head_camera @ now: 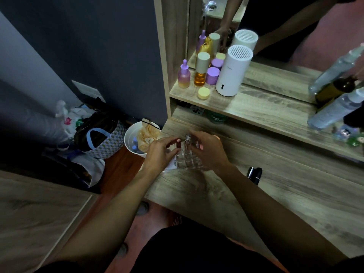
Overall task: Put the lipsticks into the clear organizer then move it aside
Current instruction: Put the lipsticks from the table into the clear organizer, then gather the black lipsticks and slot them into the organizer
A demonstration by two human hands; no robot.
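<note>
clear organizer (187, 160) mid-frame, near desk's left edge (155, 186) | left hand (160, 154) pinches red lipstick (178, 143) over it | right hand (209, 152) pinches clear-capped lipstick (187, 141) | black lipstick (255, 174) lies right; bare desktop around it

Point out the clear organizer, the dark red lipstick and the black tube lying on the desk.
Clear acrylic grid organizer (186, 161): head view, front compartments.
Dark red lipstick (178, 143): head view, labelled end cap.
Black tube lying on the desk (255, 174): head view, mid-body.
</note>
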